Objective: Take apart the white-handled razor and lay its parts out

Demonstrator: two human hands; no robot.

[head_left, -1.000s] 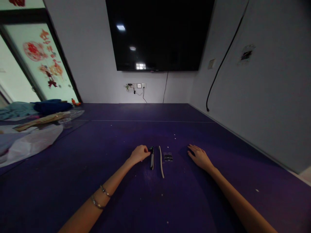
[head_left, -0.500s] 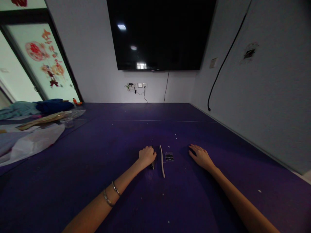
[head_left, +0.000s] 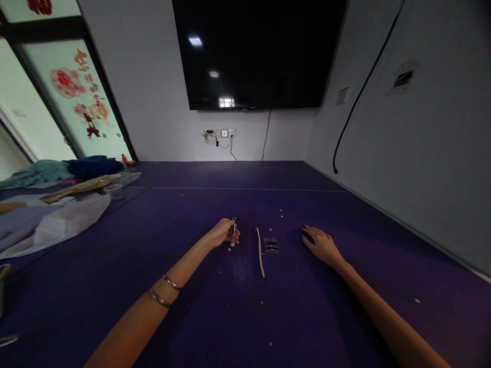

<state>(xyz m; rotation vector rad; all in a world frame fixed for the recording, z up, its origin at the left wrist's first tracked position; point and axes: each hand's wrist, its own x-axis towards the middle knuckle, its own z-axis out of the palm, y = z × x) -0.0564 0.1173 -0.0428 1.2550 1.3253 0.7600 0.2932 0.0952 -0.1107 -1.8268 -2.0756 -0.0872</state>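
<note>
My left hand (head_left: 224,233) is closed around a slim razor-like tool (head_left: 232,236), with a light grey handle and a dark crosswise head at its far end. It holds the tool just over the purple surface, and part of the handle is hidden by the fingers. To the right lies a thin, slightly curved beige stick (head_left: 260,253). Beside that stick is a small clear plastic piece with black parts (head_left: 271,245), too small to make out. My right hand (head_left: 320,245) rests palm down on the surface, fingers stretched out, holding nothing.
The purple surface (head_left: 215,317) runs to the walls, with small white scraps scattered on it. Plastic sheeting (head_left: 72,220) and folded cloths (head_left: 94,166) lie at the left. A television (head_left: 257,56) hangs ahead; a black cable (head_left: 356,99) dangles at the right wall.
My left hand has moved left and slightly away from the beige stick, taking the razor-like tool with it. The view has shifted a little. My right hand stays resting on the surface.
</note>
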